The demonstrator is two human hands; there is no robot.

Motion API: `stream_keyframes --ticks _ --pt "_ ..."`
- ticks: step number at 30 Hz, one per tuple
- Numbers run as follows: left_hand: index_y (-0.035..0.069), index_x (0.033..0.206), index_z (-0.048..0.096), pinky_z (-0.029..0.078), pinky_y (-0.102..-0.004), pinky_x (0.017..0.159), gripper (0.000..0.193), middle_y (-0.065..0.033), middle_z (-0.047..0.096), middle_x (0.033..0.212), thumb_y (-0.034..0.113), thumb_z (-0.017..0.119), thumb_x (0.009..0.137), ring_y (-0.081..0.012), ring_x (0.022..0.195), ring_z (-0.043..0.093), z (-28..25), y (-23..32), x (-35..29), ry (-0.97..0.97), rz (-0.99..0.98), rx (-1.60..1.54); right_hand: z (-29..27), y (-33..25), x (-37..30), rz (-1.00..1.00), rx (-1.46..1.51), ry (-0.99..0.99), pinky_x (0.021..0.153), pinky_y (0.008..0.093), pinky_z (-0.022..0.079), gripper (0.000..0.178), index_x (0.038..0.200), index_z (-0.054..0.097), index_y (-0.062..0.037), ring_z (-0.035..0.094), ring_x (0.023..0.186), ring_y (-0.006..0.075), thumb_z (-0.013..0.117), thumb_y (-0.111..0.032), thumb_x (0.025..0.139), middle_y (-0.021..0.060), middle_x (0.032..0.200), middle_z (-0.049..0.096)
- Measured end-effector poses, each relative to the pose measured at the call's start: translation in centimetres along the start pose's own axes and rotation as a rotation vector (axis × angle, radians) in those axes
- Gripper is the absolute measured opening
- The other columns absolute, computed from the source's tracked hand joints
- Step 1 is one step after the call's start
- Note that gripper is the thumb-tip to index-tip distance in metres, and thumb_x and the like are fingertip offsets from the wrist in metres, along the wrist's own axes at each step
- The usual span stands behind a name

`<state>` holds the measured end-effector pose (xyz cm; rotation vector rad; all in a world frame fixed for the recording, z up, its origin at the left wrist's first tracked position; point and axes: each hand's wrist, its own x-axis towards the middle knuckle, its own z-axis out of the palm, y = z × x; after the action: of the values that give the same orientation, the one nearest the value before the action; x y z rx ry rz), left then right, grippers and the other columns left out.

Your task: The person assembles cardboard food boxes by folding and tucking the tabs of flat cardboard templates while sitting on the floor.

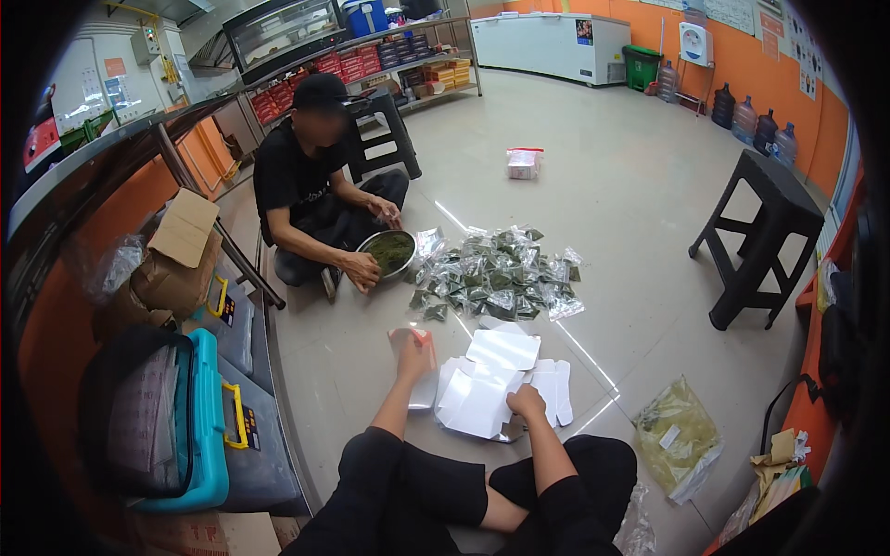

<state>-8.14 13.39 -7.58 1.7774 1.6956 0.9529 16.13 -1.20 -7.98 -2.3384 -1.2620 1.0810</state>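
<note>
The left hand has its fingers closed round an orange-red piece, raised above the floor, perhaps so it can be turned freely. The right hand is curled at the edge of the flat white boxes; it looks as if it steadies or pinches a flap, but I cannot tell which. Those boxes lie overlapped on the floor, on the near side of the heap of little bags, probably so that both hands reach them from a cross-legged seat.

To the left of the heap, a co-worker sits with both hands about a metal bowl of green stuff, likely set there to be close to the bags. Nearer than the heap and to its right lies a big clear bag, greenish inside. Beyond the heap sits a pink packet.

The fingertips of both near hands are hidden from me. Whether the orange-red piece belongs to a white box is hard to make out, the little bags blur into one another under glare, and the lowest boxes are covered.
</note>
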Motion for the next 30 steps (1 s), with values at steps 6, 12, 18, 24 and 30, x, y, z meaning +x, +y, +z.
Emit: stream_keyframes --ticks 6,12,18,24,30 --pt "-0.002 0.111 0.049 0.046 -0.039 0.083 0.04 -0.0214 0.062 0.103 0.03 0.052 0.086 -0.0355 0.097 0.06 2.0 -0.7 -0.4 -0.126 -0.176 0.072 0.2 0.5 0.3 -0.004 -0.022 0.039 0.083 0.0417 0.049 0.052 0.102 0.062 0.0033 0.061 0.098 0.0343 0.062 -0.039 0.072 0.0225 0.106 0.062" --pt "-0.001 0.115 0.049 0.045 -0.0408 0.086 0.041 -0.0258 0.059 0.107 0.03 0.046 0.088 -0.0394 0.101 0.057 3.1 -2.1 -1.6 -0.167 -0.232 0.061 0.0 0.6 0.4 -0.003 -0.049 0.004 0.084 0.0418 0.049 0.053 0.103 0.062 0.0032 0.061 0.1 0.0339 0.061 -0.04 0.073 0.0225 0.108 0.061" --pt "-0.007 0.107 0.052 0.043 -0.0449 0.086 0.038 -0.0332 0.055 0.106 0.023 0.043 0.087 -0.0444 0.102 0.053 2.6 -3.9 -0.3 0.017 -0.035 0.125 -0.3 -0.2 -0.2 0.013 -0.083 -0.039 0.086 0.0406 0.047 0.049 0.109 0.06 -0.0025 0.059 0.103 0.0314 0.06 -0.037 0.075 0.0173 0.111 0.061" --pt "-0.015 0.11 0.046 0.046 -0.0462 0.084 0.054 -0.0323 0.054 0.108 0.031 0.05 0.083 -0.044 0.097 0.056 3.3 -7.4 -0.2 -0.095 -0.263 0.238 -0.4 -0.6 -0.5 0.004 -0.084 -0.049 0.085 0.0409 0.047 0.048 0.109 0.06 -0.0021 0.06 0.103 0.0318 0.058 -0.036 0.075 0.0184 0.11 0.062" --pt "0.001 0.134 0.033 0.049 -0.0474 0.079 0.08 -0.0199 0.045 0.127 0.051 0.057 0.076 -0.0348 0.11 0.052 0.4 -10.0 -0.6 -0.497 -0.628 0.418 0.1 -2.7 -1.7 -0.073 -0.03 -0.015 0.086 0.0416 0.047 0.044 0.11 0.059 -0.0043 0.06 0.101 0.0322 0.057 -0.032 0.076 0.0168 0.109 0.062"
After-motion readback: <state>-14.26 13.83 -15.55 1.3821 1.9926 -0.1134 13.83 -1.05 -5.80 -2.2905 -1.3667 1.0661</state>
